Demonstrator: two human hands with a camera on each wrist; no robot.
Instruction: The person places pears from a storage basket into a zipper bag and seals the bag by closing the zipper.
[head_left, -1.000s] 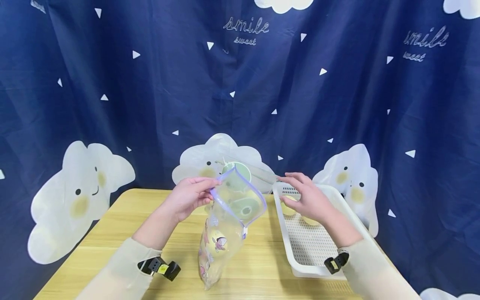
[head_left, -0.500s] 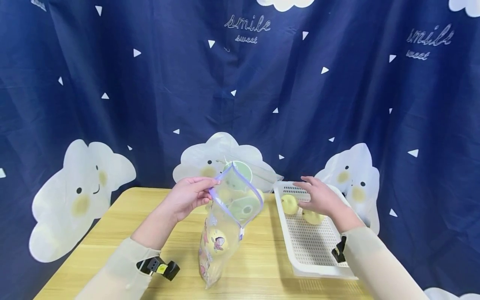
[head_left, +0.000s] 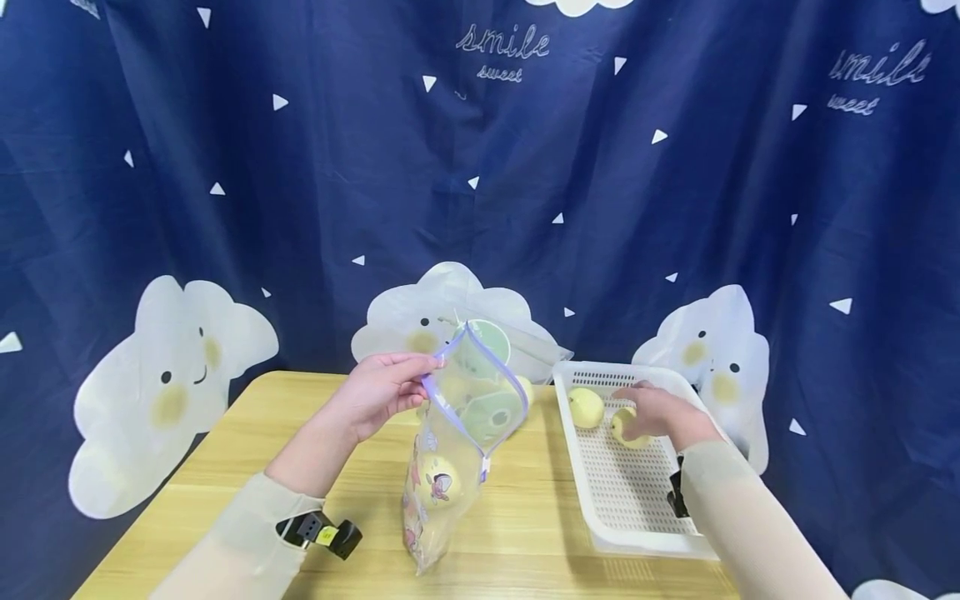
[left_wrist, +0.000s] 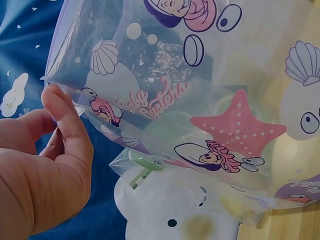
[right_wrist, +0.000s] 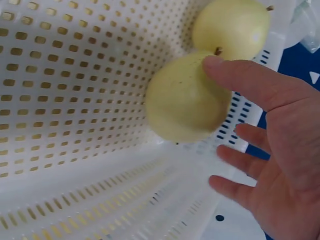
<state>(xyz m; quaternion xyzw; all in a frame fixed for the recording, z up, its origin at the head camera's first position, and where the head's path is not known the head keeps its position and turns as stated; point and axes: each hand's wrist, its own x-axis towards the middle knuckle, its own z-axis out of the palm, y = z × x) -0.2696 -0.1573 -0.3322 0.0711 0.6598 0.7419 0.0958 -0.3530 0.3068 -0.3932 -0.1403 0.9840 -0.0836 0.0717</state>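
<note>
Left hand [head_left: 386, 393] pinched bag [head_left: 459, 508], mid-frame — bagged pear [head_left: 433, 468] showed inside. Seemingly part done: near pear [right_wrist: 182, 102], far pear [head_left: 585, 408] were left in basket [head_left: 621, 496], right of frame. Right hand [head_left: 663, 411] spread wide, thumb [right_wrist: 245, 75] at near pear, not gripping.

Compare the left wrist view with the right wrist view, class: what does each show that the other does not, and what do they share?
Only the left wrist view: the left hand pinching the edge of the printed bag, whose pink starfish shows clearly.

Only the right wrist view: two yellow fruits lying in the white basket, with the right hand at the nearer one.

Both: part of the dark blue curtain and part of a white cloud on it.
</note>
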